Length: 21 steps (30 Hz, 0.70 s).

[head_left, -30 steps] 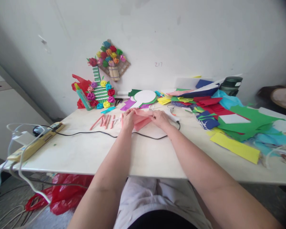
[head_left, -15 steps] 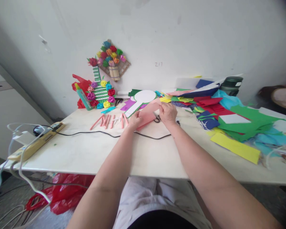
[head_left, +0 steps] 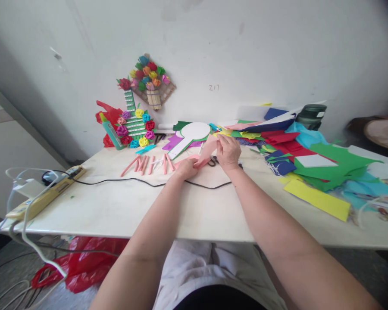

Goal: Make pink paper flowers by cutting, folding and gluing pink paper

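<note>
A strip of pink paper (head_left: 208,150) is stretched at a slant between my hands. My right hand (head_left: 229,151) pinches its upper end. My left hand (head_left: 187,168), low over the table, has its fingers closed at the strip's lower end. More pink paper (head_left: 183,162) lies by the left fingers, partly hidden by them. Between the hands, dark scissor handles (head_left: 213,161) show behind the strip. To the left of my left hand is a row of rolled pink paper sticks (head_left: 144,164). Just beyond lies a white round-headed cutout with a green edge (head_left: 195,131).
A black cable (head_left: 142,181) crosses the table in front of the sticks. On the left are a power strip (head_left: 45,196), a glue bottle (head_left: 111,133) and a flower-decorated craft (head_left: 136,125). Coloured paper sheets (head_left: 330,165) pile up on the right, near a dark green jar (head_left: 311,116).
My left hand has moved slightly right and down. The pink paper, broad before, now shows as a narrower strip between my hands, with another pink part lying by the left fingers.
</note>
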Motion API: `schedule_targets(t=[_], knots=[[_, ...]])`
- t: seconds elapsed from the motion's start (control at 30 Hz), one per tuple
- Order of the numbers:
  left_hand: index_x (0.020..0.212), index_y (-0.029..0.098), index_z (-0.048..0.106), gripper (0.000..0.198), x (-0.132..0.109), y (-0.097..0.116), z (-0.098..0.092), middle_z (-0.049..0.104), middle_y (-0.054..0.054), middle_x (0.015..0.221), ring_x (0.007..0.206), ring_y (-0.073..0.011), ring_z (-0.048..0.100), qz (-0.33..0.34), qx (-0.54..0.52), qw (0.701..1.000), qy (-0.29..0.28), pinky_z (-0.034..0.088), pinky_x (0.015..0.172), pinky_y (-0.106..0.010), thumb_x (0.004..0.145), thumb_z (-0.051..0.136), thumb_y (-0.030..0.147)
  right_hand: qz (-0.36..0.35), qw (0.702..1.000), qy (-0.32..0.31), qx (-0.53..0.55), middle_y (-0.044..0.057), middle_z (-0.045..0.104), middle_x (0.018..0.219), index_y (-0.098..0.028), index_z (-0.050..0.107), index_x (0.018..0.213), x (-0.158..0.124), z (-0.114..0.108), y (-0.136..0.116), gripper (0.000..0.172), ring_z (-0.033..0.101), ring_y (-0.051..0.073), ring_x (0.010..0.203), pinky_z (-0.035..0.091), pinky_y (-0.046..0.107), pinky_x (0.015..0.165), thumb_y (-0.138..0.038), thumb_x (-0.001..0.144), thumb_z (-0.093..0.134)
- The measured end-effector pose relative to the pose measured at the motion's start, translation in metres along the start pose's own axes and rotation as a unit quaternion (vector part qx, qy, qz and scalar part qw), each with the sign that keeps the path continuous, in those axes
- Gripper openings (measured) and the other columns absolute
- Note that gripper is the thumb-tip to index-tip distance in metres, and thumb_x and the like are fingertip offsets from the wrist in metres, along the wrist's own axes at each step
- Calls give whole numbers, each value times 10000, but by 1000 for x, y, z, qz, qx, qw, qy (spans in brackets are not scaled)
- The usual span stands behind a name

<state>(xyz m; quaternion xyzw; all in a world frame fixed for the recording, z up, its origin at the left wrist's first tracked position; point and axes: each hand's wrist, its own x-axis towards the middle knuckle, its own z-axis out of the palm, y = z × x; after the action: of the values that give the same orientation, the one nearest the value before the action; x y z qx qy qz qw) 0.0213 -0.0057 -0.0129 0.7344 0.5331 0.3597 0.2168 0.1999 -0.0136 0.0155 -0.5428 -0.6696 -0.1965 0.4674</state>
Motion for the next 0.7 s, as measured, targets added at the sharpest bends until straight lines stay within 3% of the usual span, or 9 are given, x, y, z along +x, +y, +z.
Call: schedule_targets(t=[0.13, 0.27, 0.33, 0.43, 0.53, 0.7], knots=[[661, 232, 688, 223, 4, -12, 2, 660, -45, 644, 694, -254, 604, 58, -82, 995, -13, 436, 688, -300, 489, 638, 100, 1, 1000, -12, 11, 148, 632, 1023, -135, 614, 1101, 0, -1, -4, 415, 528, 255, 946, 338, 364, 839, -269, 913, 270], [663, 232, 693, 189, 6, -18, -1, 659, -40, 633, 630, -234, 598, 88, -51, 995, -14, 443, 654, -290, 526, 634, 117, -19, 1000, -20, 1, 133, 637, 911, -147, 649, 913, -1, -1, -8, 420, 523, 234, 862, 347, 326, 769, -309, 923, 261], [699, 220, 700, 200, 4, -13, -6, 660, -48, 662, 683, -249, 611, 89, -39, 995, -30, 442, 696, -302, 529, 651, 127, -34, 999, -29, -9, 126, 628, 875, -153, 638, 847, -2, 0, -9, 411, 515, 229, 847, 342, 316, 745, -319, 923, 269], [933, 218, 687, 409, -1, 0, -16, 677, -55, 885, 845, -258, 606, 97, -90, 984, -118, 432, 768, -305, 526, 690, 176, -48, 998, -42, -22, 117, 621, 836, -151, 620, 810, -3, 0, -9, 374, 514, 222, 817, 332, 304, 714, -312, 914, 299], [1001, 196, 657, 465, -6, 12, -23, 658, -58, 979, 964, -258, 566, 87, -163, 975, -121, 415, 826, -304, 538, 697, 214, -50, 997, -59, -23, 110, 624, 795, -147, 614, 788, -4, 1, -10, 337, 522, 212, 771, 321, 296, 680, -287, 899, 329], [763, 147, 658, 278, -8, 14, -18, 635, -22, 697, 681, -186, 566, 24, -269, 960, -70, 434, 614, -263, 491, 681, 196, -33, 995, -94, -26, 105, 652, 788, -149, 627, 812, -6, 3, -13, 325, 541, 201, 727, 294, 280, 610, -313, 887, 357]])
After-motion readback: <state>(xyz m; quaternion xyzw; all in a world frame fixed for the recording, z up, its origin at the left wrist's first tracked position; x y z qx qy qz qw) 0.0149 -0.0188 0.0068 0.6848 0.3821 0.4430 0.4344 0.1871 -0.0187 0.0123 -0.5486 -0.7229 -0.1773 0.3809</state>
